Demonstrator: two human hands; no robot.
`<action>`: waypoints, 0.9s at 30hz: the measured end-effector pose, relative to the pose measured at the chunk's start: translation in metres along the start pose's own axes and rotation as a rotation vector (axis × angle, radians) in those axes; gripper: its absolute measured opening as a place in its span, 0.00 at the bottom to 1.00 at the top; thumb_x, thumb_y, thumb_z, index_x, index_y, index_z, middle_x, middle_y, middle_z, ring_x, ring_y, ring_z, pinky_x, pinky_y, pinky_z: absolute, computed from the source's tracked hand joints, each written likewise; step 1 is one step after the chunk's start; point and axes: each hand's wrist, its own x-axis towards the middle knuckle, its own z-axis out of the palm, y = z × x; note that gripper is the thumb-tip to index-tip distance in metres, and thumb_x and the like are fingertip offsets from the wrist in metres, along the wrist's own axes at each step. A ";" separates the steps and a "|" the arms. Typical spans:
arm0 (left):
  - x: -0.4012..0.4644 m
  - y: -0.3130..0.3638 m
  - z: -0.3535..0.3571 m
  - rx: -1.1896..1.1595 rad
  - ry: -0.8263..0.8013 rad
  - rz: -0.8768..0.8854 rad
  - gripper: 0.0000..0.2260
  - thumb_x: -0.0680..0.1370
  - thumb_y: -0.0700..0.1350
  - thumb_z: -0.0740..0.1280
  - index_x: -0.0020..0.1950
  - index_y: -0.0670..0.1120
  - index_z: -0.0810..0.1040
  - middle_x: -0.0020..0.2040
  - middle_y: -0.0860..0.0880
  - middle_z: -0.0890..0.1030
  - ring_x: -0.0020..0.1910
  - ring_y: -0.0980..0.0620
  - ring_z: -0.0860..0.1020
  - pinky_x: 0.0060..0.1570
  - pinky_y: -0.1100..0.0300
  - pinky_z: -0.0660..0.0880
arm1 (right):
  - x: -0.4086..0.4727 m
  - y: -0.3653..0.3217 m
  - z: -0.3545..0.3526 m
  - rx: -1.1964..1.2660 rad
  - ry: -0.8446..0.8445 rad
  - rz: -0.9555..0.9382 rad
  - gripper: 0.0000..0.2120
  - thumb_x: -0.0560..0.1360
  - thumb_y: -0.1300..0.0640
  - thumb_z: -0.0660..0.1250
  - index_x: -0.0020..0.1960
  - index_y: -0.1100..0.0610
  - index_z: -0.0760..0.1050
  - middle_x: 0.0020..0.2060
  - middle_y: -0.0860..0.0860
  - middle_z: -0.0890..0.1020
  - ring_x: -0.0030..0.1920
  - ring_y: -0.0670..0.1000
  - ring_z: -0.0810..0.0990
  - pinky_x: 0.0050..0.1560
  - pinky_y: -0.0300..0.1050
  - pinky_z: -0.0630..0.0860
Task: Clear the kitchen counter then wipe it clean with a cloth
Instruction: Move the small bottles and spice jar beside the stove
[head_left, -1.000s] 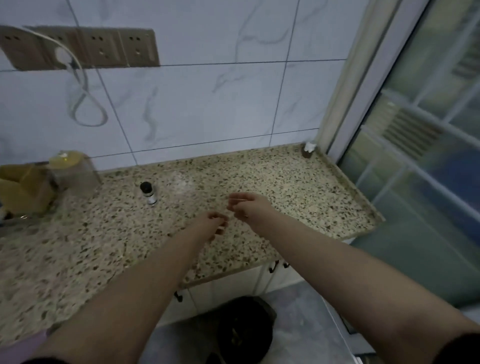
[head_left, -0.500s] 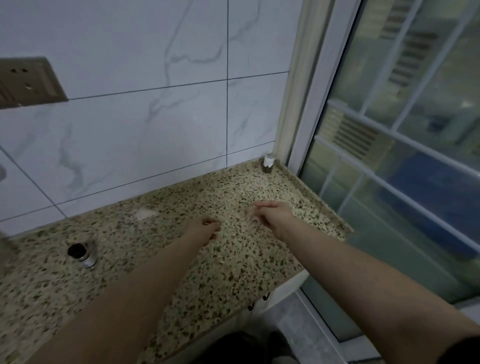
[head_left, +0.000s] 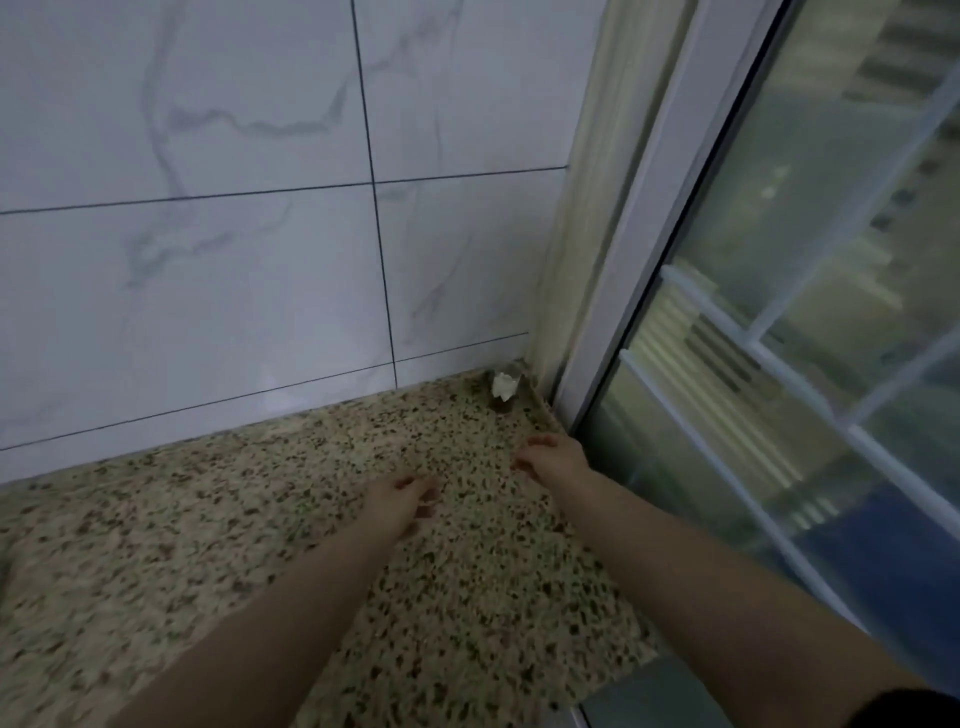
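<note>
The speckled stone counter (head_left: 218, 525) fills the lower left of the head view. In its far right corner stands a small dark object with a crumpled white top (head_left: 504, 391), against the tiled wall and the window frame. My right hand (head_left: 548, 460) hovers over the counter just below that corner object, fingers curled and apart, holding nothing. My left hand (head_left: 397, 501) is a little to the left and nearer to me, fingers loosely bent, also holding nothing that I can see.
A white marbled tile wall (head_left: 234, 234) backs the counter. A white window frame (head_left: 639, 249) and glass pane (head_left: 810, 364) bound the counter on the right. The counter's front edge runs along the lower right.
The view has swung right toward the window corner. The small black-capped bottle and the wall sockets have left the view. Both hands have moved closer to the corner object.
</note>
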 end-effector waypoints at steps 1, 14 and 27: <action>0.006 0.003 0.007 -0.010 0.009 -0.015 0.09 0.81 0.47 0.66 0.53 0.42 0.82 0.42 0.46 0.83 0.35 0.52 0.79 0.33 0.63 0.68 | 0.013 -0.003 -0.001 -0.073 -0.027 -0.007 0.28 0.69 0.59 0.77 0.67 0.55 0.75 0.62 0.55 0.79 0.60 0.56 0.80 0.64 0.50 0.77; 0.036 -0.002 -0.003 -0.084 0.036 -0.090 0.09 0.79 0.51 0.68 0.49 0.46 0.82 0.41 0.51 0.83 0.35 0.53 0.79 0.34 0.63 0.69 | 0.125 -0.065 0.040 -0.285 0.020 -0.195 0.32 0.75 0.53 0.70 0.75 0.54 0.62 0.70 0.56 0.71 0.68 0.60 0.72 0.70 0.53 0.70; 0.015 -0.036 -0.049 -0.184 0.200 -0.146 0.10 0.81 0.50 0.65 0.50 0.45 0.82 0.43 0.49 0.83 0.34 0.53 0.79 0.33 0.63 0.70 | 0.085 -0.059 0.081 -0.332 -0.117 -0.494 0.20 0.71 0.53 0.76 0.60 0.54 0.75 0.55 0.50 0.80 0.49 0.50 0.77 0.49 0.41 0.74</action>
